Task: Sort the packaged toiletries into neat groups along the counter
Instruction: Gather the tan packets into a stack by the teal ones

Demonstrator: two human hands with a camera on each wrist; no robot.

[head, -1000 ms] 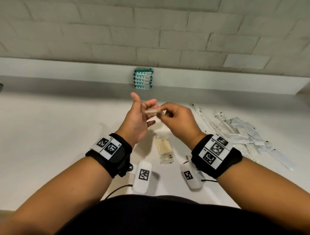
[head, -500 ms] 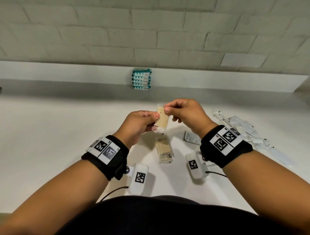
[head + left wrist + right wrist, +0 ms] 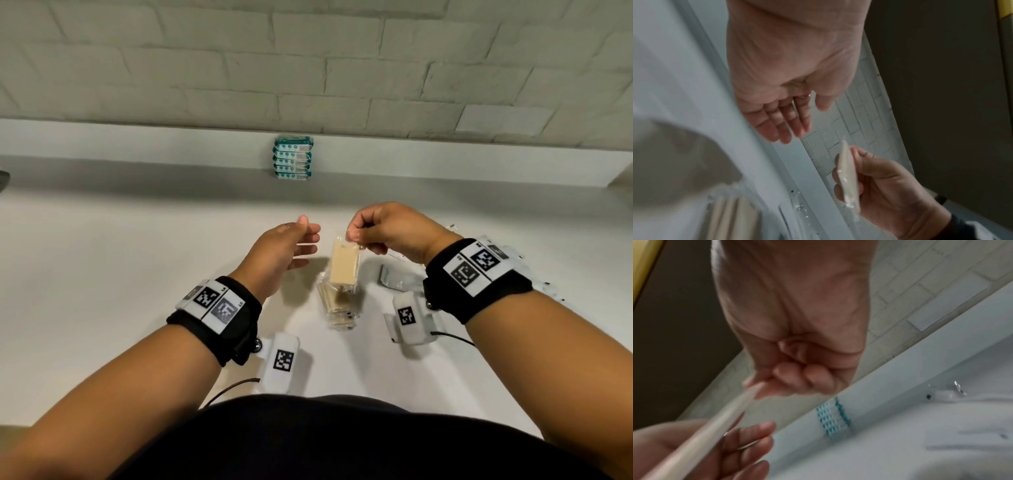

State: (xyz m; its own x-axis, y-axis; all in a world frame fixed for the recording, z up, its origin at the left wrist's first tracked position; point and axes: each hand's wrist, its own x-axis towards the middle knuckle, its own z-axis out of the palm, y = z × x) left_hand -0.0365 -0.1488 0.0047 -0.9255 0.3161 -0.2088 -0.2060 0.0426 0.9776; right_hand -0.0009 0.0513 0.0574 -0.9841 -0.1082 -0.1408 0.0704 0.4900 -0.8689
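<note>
Since half a second ago the left hand (image 3: 286, 253) has let go of the flat beige item sealed in a clear plastic sleeve (image 3: 344, 267) and drawn off to the left; its fingers are now relaxed and hold nothing. The right hand (image 3: 387, 233) alone carries the packet, thumb and forefinger pinching its top edge so that it hangs upright in the air, directly above the small stack of matching beige packets (image 3: 339, 305) lying on the white counter (image 3: 102, 274).

Handling, as judged: the packet looks thin, light and fairly stiff, with a slick film wrap that could slide between fingertips. The sealed top margin, or the two long edges, seem the safest places to hold. Laid flat on its fellows it may skate off, so a low, square release appears wise.

Surroundings: a stack of teal-and-white flat packs (image 3: 293, 161) stands against the back ledge, well apart. A loose heap of clear-wrapped long items (image 3: 507, 255) lies to the right, partly hidden by the right wrist, with a silvery sachet (image 3: 397, 277) just beside the beige stack. Nothing stands between the held packet and the stack beneath it.
</note>
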